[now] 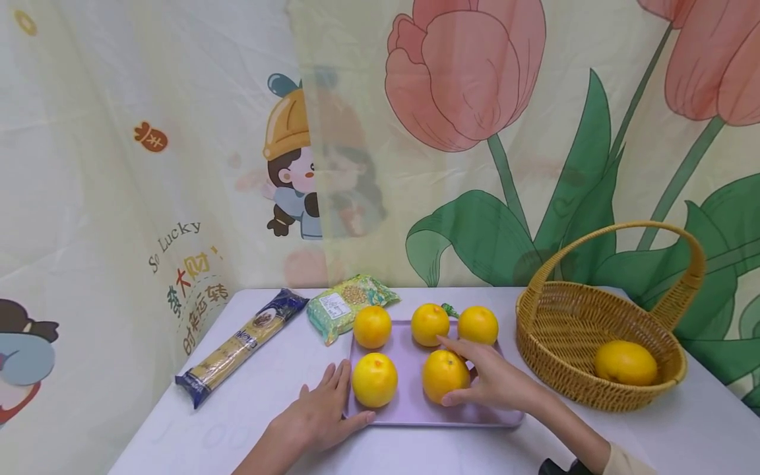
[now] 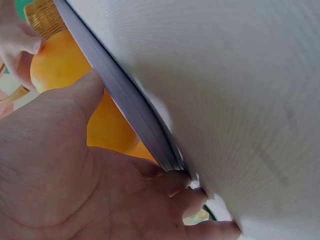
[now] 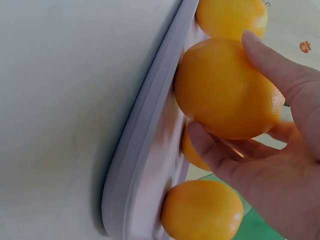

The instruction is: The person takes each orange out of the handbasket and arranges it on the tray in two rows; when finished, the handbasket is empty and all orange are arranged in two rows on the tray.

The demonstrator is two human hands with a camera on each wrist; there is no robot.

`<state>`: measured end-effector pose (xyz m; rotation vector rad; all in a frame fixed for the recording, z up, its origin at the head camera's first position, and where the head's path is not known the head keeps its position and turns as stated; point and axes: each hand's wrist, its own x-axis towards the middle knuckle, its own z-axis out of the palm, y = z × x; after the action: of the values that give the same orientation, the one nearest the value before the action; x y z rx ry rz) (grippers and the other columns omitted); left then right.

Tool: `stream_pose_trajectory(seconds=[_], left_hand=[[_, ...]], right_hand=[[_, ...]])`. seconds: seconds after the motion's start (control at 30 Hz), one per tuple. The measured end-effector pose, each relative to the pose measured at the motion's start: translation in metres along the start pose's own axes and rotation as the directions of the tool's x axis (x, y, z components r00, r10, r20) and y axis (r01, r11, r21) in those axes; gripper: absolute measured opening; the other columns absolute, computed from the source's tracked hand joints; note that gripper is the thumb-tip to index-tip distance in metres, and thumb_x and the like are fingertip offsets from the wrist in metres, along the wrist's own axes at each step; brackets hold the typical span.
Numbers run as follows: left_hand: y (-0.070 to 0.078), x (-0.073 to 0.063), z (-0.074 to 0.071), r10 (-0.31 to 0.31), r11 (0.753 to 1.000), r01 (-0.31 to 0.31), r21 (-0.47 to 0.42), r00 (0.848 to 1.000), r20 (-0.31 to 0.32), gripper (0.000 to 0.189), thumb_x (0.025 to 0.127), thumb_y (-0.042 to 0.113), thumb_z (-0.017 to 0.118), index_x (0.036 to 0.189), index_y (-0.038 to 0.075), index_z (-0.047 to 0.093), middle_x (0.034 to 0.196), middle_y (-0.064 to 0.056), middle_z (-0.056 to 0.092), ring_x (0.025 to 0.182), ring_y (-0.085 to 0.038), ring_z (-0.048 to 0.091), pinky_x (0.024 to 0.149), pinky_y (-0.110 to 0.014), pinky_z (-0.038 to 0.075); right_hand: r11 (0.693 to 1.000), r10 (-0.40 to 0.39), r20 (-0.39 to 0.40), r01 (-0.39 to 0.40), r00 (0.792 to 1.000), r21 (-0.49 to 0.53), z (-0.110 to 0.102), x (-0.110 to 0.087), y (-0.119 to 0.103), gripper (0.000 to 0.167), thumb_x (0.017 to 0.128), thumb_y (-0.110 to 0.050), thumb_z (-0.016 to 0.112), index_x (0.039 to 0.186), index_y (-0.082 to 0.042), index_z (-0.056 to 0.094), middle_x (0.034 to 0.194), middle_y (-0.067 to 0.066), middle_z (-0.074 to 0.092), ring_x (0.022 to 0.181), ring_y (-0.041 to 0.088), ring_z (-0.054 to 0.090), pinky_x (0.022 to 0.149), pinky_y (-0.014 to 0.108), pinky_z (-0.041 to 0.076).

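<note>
On a pale purple tray (image 1: pixel 410 414) sit several oranges. My right hand (image 1: pixel 495 379) grips the front-right orange (image 1: pixel 445 377), thumb at its near side and fingers round its far side. In the right wrist view that orange (image 3: pixel 225 90) lies between thumb and fingers, low over the tray. My left hand (image 1: pixel 317 412) rests at the tray's front-left corner, fingers extended along the left edge and thumb on the near rim. Beside it is the front-left orange (image 1: pixel 375 380). Behind stand a back-left orange (image 1: pixel 372 327), a back-middle orange (image 1: pixel 430 324) and a back-right orange (image 1: pixel 477 325).
A wicker basket (image 1: pixel 534 349) with a tall handle stands right of the tray, one yellow-orange fruit (image 1: pixel 626 363) inside. To the left lie a long pack of pasta (image 1: pixel 243 346) and a green printed bag (image 1: pixel 350 305). A printed curtain (image 1: pixel 356 264) hangs behind the white table (image 1: pixel 190 435).
</note>
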<state>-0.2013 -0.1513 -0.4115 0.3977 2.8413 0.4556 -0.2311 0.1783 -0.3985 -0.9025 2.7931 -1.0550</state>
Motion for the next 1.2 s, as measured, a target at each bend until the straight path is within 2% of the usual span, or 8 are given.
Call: stream_pose_trajectory(seconds=[0.2, 0.37, 0.53, 0.63, 0.77, 0.87, 1.0, 1.2], left_hand=[[-0.001, 0.0, 0.0, 0.006, 1.0, -0.006, 0.001, 1.0, -0.013, 0.103, 0.098, 0.062, 0.071, 0.165, -0.007, 0.032, 0.171, -0.027, 0.034, 0.16, -0.046, 0.03, 0.119, -0.079, 0.028], [-0.002, 0.001, 0.001, -0.001, 1.0, 0.001, -0.005, 1.0, -0.005, 0.105, 0.097, 0.064, 0.07, 0.165, -0.006, 0.032, 0.172, -0.026, 0.034, 0.16, -0.045, 0.03, 0.12, -0.079, 0.027], [-0.004, 0.003, 0.002, -0.006, 1.0, 0.006, -0.011, 1.0, 0.009, 0.107, 0.097, 0.066, 0.069, 0.166, -0.006, 0.031, 0.172, -0.026, 0.033, 0.16, -0.045, 0.03, 0.12, -0.079, 0.027], [-0.004, 0.002, 0.002, -0.003, 1.0, 0.003, -0.004, 1.0, 0.008, 0.106, 0.097, 0.065, 0.07, 0.166, -0.006, 0.032, 0.172, -0.026, 0.034, 0.16, -0.045, 0.03, 0.119, -0.079, 0.028], [-0.002, 0.001, 0.001, -0.006, 1.0, 0.006, 0.007, 1.0, 0.003, 0.104, 0.097, 0.064, 0.071, 0.165, -0.005, 0.033, 0.171, -0.025, 0.035, 0.16, -0.045, 0.031, 0.119, -0.079, 0.028], [-0.002, 0.002, 0.001, -0.013, 1.0, 0.013, 0.009, 1.0, 0.008, 0.104, 0.097, 0.063, 0.071, 0.166, -0.005, 0.033, 0.172, -0.025, 0.035, 0.16, -0.045, 0.031, 0.12, -0.079, 0.028], [-0.001, 0.002, 0.001, -0.008, 1.0, 0.008, -0.005, 1.0, 0.006, 0.104, 0.097, 0.063, 0.071, 0.165, -0.005, 0.033, 0.171, -0.026, 0.035, 0.16, -0.045, 0.031, 0.12, -0.079, 0.028], [0.0, 0.001, 0.0, -0.014, 1.0, 0.014, -0.013, 1.0, 0.015, 0.104, 0.097, 0.063, 0.071, 0.166, -0.005, 0.032, 0.171, -0.026, 0.035, 0.16, -0.045, 0.03, 0.12, -0.078, 0.027]], right_hand=[[1.0, 0.004, 0.025, -0.004, 1.0, 0.003, -0.004, -0.004, -0.003, 0.097, 0.076, -0.038, 0.1, 0.155, -0.003, 0.056, 0.153, 0.016, 0.061, 0.122, 0.028, 0.061, 0.091, 0.029, 0.06], [1.0, 0.022, 0.03, -0.022, 0.999, -0.014, -0.005, -0.009, -0.004, 0.099, 0.072, -0.037, 0.102, 0.155, -0.007, 0.057, 0.153, 0.013, 0.061, 0.124, 0.03, 0.059, 0.095, 0.034, 0.059], [1.0, 0.014, 0.028, -0.013, 1.0, -0.023, -0.005, -0.014, -0.001, 0.1, 0.07, -0.038, 0.104, 0.154, -0.009, 0.058, 0.153, 0.008, 0.062, 0.124, 0.028, 0.058, 0.094, 0.032, 0.057], [1.0, 0.003, 0.018, -0.003, 1.0, 0.002, -0.005, -0.015, 0.0, 0.095, 0.07, -0.038, 0.104, 0.15, -0.009, 0.061, 0.148, 0.005, 0.065, 0.123, 0.026, 0.06, 0.092, 0.03, 0.058], [0.999, -0.044, 0.021, 0.044, 0.999, 0.031, -0.005, -0.015, -0.001, 0.084, 0.075, -0.04, 0.101, 0.142, -0.004, 0.066, 0.134, 0.001, 0.072, 0.115, 0.015, 0.065, 0.087, 0.028, 0.061], [0.997, -0.079, 0.027, 0.079, 0.997, -0.009, -0.002, -0.013, -0.003, 0.081, 0.079, -0.047, 0.097, 0.14, -0.002, 0.068, 0.128, -0.004, 0.074, 0.107, 0.006, 0.063, 0.083, 0.026, 0.061], [0.995, -0.089, 0.01, 0.089, 0.996, -0.054, 0.003, -0.012, -0.004, 0.08, 0.083, -0.053, 0.092, 0.141, -0.003, 0.068, 0.129, -0.005, 0.074, 0.102, 0.002, 0.06, 0.081, 0.026, 0.058], [0.997, -0.077, -0.017, 0.077, 0.997, -0.02, 0.011, -0.014, -0.007, 0.082, 0.084, -0.053, 0.091, 0.144, -0.004, 0.065, 0.136, 0.002, 0.071, 0.106, 0.005, 0.06, 0.082, 0.026, 0.058]])
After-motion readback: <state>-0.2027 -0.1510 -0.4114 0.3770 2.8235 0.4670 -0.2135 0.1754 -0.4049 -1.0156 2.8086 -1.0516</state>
